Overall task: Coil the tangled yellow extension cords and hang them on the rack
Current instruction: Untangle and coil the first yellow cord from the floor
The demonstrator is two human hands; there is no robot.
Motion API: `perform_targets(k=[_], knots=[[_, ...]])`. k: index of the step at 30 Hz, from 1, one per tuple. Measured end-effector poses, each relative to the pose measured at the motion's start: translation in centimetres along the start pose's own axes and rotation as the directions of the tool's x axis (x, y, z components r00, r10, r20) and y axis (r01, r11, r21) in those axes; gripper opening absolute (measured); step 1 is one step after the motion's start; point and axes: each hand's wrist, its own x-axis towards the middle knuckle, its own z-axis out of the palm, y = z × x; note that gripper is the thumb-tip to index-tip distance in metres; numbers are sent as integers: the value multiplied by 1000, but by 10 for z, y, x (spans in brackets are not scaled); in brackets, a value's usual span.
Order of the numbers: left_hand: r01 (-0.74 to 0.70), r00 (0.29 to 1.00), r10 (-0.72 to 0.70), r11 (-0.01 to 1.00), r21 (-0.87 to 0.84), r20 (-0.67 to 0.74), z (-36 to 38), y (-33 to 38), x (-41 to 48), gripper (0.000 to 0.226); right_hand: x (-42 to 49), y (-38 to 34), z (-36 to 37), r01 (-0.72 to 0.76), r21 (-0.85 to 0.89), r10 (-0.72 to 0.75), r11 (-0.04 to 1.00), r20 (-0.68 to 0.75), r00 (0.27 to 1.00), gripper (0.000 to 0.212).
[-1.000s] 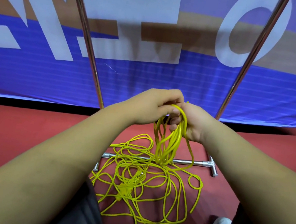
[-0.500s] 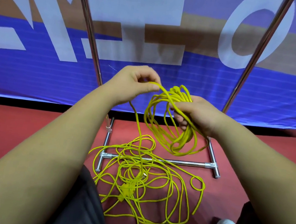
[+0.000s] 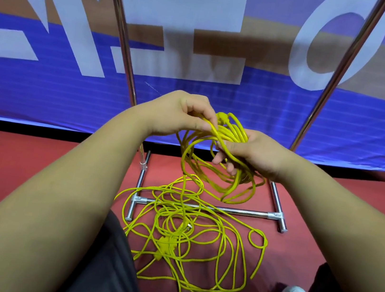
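While the right hand [image 3: 255, 155] curls its fingers [image 3: 227, 148] round the top of the coil [image 3: 232, 133], the left hand [image 3: 178, 116] pinches a strand just beside it. The coil hangs above the rack [image 3: 239, 212] base, and the rest of the cord [image 3: 164, 244] lies tangled on the floor [image 3: 33, 167], draped across that base bar.

Thin yellow plastic-sheathed extension cord, partly gathered: a bundle of uneven loops [image 3: 232, 133] is held in the air above the rack's base. The right hand [image 3: 255, 152] grips it and the left hand [image 3: 178, 113] pinches strands at its top. One strand drops from the bundle to the rest, a loose tangle [image 3: 164, 244] on the red floor [image 3: 32, 172] with a yellow plug lump at its middle. It lies across the low crossbar of the chrome metal-tube rack [image 3: 251, 212] — two slanted uprights, two floor feet.
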Motion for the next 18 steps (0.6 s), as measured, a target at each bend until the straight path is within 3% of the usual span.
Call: perform_targets(k=[5, 9, 12, 15, 18], knots=[[95, 994, -95, 995, 4, -56, -12, -20, -6, 14, 3, 3, -2, 51, -69, -52, 996, -5, 999, 37], [208, 971, -195, 974, 89, -136, -8, -31, -4, 5, 7, 2, 3, 41, 131, -38, 991, -29, 999, 36], [347, 930, -297, 903, 254, -215, -1, -42, 0, 16, 7, -2, 4, -20, 103, 30, 995, -98, 995, 38], [386, 922, -348, 838, 386, -167, 5, -51, 3, 13, 5, -9, 2, -49, 122, 70, 991, -179, 981, 21], [438, 898, -381, 810, 389, -219, 10, -63, 5, 18, 2, -19, -9, -28, 258, 94, 966, -246, 965, 33]])
